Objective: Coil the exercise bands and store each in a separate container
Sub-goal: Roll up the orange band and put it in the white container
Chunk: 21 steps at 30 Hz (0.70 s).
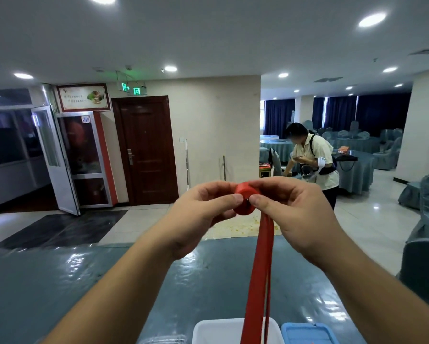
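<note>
Pinching a half-coiled red exercise band [244,201] between left hand [201,214] and right hand [293,212], raised above the table [59,281]; tail hanging toward white container [208,330] beside blue container [308,332] at the near edge.

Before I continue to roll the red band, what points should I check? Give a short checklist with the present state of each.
1. Left hand grips the roll: ok.
2. Right hand pinches the roll: ok.
3. Roll looks tight: ok.
4. Loose tail hangs untwisted: cannot tell; two strands hang close together.
5. White container below, open: ok.
6. Blue container free for another band: cannot tell.
</note>
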{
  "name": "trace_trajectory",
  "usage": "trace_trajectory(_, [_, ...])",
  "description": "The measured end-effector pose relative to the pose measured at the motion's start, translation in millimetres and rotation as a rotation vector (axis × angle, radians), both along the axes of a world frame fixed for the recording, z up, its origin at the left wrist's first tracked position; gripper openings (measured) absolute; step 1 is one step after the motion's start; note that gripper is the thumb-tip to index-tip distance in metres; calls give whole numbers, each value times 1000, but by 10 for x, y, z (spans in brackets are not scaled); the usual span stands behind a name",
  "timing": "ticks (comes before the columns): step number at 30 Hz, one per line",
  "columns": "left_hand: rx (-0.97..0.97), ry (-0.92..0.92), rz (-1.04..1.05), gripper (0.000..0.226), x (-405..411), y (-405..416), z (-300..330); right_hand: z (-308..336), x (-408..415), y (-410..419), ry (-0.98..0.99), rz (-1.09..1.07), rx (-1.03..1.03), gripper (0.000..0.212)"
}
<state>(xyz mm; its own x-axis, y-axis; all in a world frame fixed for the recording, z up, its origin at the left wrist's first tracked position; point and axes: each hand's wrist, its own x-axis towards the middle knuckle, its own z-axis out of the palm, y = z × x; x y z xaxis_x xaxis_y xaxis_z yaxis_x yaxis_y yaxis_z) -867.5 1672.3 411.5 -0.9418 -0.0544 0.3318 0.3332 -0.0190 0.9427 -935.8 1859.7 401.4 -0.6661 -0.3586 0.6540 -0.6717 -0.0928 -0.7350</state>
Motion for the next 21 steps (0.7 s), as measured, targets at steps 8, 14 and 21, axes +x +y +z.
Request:
trace_trajectory(8, [187,40,-52,42,-20,41,-7,-114,-24,-53,-143,58,-133,64])
trace_trajectory(14, [344,39,-68,44,-76,179,-116,-43,-45,31,-169,119,-107,53])
trace_trajectory(21, [-30,16,27,36,-10,85,14,23,-79,178,-155,127,139,49])
